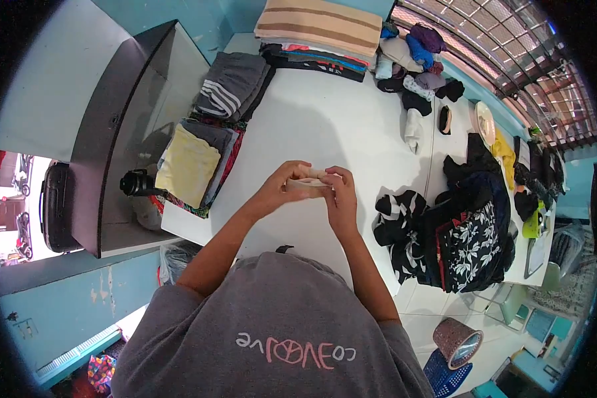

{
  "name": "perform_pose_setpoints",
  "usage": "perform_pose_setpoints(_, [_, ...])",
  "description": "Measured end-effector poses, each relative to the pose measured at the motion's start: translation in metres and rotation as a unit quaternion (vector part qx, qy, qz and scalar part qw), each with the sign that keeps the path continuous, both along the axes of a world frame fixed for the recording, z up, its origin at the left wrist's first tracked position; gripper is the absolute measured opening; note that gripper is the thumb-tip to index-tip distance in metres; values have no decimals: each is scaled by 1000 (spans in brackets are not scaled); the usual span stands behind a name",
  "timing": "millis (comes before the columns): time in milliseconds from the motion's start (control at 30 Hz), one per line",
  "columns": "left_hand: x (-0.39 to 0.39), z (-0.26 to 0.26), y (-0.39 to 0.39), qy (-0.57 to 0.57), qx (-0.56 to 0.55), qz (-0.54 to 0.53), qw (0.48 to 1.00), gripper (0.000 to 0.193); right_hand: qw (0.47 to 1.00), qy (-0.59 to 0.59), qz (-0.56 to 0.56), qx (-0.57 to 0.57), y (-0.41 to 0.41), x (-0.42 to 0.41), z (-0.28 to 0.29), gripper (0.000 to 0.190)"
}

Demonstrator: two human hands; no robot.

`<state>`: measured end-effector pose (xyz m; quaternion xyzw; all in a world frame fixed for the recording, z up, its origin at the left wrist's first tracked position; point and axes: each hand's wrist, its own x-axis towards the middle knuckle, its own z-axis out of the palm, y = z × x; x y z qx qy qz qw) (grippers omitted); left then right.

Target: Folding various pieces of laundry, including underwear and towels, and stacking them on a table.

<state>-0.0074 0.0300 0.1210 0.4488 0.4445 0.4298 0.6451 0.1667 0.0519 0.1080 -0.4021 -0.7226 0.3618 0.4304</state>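
Note:
Between my two hands, over the white table [298, 119], is a small beige cloth item [306, 183], partly folded; its exact kind is hard to tell. My left hand [286, 184] grips its left end, and my right hand [339, 186] pinches its right end. To the left lies a stack of folded clothes with a yellow cloth [189, 164] on top, and behind it folded grey shorts with white stripes [229, 84]. Rolled and bundled small garments [413, 64] sit at the back right, with a white one [414, 130] nearest me.
A striped folded towel [318, 25] tops a stack at the back. Dark and patterned clothes [457, 239] are heaped at the right. A small black and beige item [445, 120] lies near the window. A black bottle [137, 183] stands left; a wastebasket [456, 341] is at lower right.

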Motion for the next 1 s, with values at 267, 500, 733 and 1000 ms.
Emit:
perform_pose_setpoints(267, [4, -2, -3, 147, 201, 46, 967, 28, 998, -24, -27, 57, -7, 3, 10, 26])
perform_pose_setpoints(500, [17, -2, -4, 31, 88, 92, 991, 30, 994, 75, -55, 64, -5, 0, 3, 27])
perform_pose_setpoints(733, [8, 6, -5, 41, 23, 55, 997, 20, 976, 167, 41, -134, -4, 7, 15, 9])
perform_pose_setpoints(1000, [9, 6, 0, -6, -11, 69, 998, 21, 960, 252, 1, -122, -3, -5, 23, 7])
